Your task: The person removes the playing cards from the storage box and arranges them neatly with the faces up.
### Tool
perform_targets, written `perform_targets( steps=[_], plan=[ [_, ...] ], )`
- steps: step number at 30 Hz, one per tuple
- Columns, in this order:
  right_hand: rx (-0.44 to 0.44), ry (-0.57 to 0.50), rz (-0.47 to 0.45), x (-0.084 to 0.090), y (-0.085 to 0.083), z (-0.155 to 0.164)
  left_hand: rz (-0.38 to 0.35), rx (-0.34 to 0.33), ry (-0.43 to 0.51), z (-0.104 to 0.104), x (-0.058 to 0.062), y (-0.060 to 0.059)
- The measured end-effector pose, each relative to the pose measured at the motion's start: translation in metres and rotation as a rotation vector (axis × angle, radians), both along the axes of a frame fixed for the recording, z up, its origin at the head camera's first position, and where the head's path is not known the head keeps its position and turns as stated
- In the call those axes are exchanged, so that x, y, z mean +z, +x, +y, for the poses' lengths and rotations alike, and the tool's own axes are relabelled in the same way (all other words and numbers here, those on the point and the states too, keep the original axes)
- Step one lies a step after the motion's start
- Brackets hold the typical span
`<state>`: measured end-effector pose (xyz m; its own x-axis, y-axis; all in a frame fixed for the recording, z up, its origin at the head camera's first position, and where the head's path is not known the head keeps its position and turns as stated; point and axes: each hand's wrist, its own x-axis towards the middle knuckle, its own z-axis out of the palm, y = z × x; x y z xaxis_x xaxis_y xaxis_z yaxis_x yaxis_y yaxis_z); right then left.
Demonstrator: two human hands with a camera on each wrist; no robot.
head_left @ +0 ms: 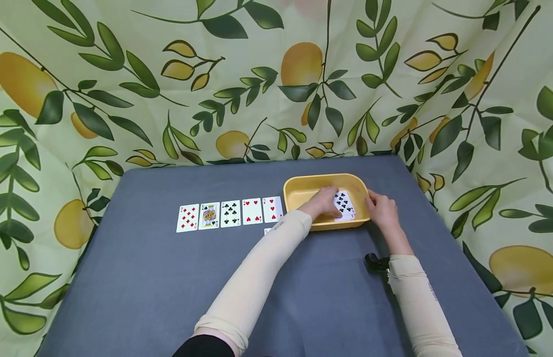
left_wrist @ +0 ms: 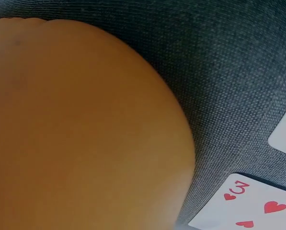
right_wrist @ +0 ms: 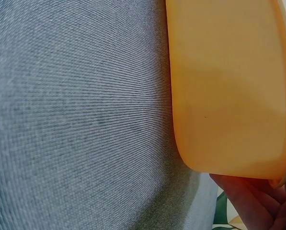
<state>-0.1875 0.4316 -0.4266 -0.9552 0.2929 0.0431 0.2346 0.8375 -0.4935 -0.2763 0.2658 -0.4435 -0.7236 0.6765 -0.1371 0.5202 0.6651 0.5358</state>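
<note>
Where fingers clamp it, card stack (head_left: 345, 204) in yellow tray (head_left: 299, 191), lengthwise away.

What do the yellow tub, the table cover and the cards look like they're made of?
The tub looks like moulded plastic: smooth, matte, one even yellow, with rounded corners and a rolled rim. The table cover seems a woven grey fabric; the right wrist view shows a fine ribbed weave. The cards look like thin coated card, flat with printed pips, though coating is hard to confirm.
</note>
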Motion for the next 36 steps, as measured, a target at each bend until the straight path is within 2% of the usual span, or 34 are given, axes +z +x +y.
perform_targets(
  steps=[12, 17, 21, 30, 36],
  plan=[
    [-0.004, -0.004, -0.007, -0.001, -0.002, -0.002, 0.020, -0.028, 0.019, -0.010, 0.001, -0.004],
    [0.007, -0.006, -0.011, -0.001, -0.001, -0.002, 0.027, -0.037, 0.066, -0.023, 0.010, -0.003],
    [-0.001, -0.021, -0.040, 0.001, -0.001, -0.001, 0.042, -0.056, 0.110, -0.037, 0.024, -0.001],
    [0.001, -0.024, -0.076, 0.002, -0.002, -0.003, 0.003, -0.026, 0.186, -0.102, 0.058, 0.017],
    [0.012, -0.019, -0.072, 0.002, -0.003, -0.004, 0.012, -0.022, 0.194, -0.154, 0.065, 0.032]
  ],
)
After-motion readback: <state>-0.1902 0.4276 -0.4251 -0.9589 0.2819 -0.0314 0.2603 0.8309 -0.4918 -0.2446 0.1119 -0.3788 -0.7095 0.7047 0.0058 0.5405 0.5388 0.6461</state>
